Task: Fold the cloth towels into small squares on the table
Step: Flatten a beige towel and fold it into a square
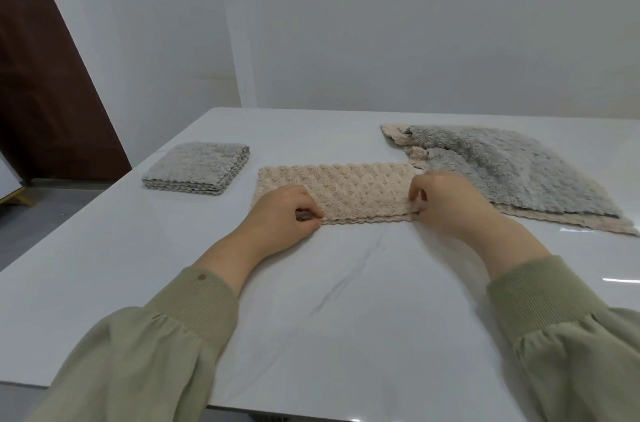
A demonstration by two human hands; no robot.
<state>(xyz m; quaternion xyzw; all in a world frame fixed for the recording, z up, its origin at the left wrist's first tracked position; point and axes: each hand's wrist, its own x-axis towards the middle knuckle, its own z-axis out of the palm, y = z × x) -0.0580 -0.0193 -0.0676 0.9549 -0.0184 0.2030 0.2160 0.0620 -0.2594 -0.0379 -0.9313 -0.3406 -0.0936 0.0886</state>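
Olive-sleeved left hand (pixel 287 210) and right hand (pixel 446 203) pinch near edge of beige towel (pixel 346 189) at 12 o'clock; best align layers flush before folding 3-to-9.

A table (pixel 104 241) fills the lower two-thirds of the frame, with a wall (pixel 381 23) behind it and a door (pixel 41 92) at upper left. At centre, a towel strip (pixel 343 191) lies across the table, running left to right. The left hand (pixel 280 217) pinches its near edge at the left end and the right hand (pixel 446 203) at the right end. A stack of folded towels (pixel 197 167) rests left of it, apart. A pile of unfolded towels (pixel 502 172) lies at right, just beside the strip's far right corner.
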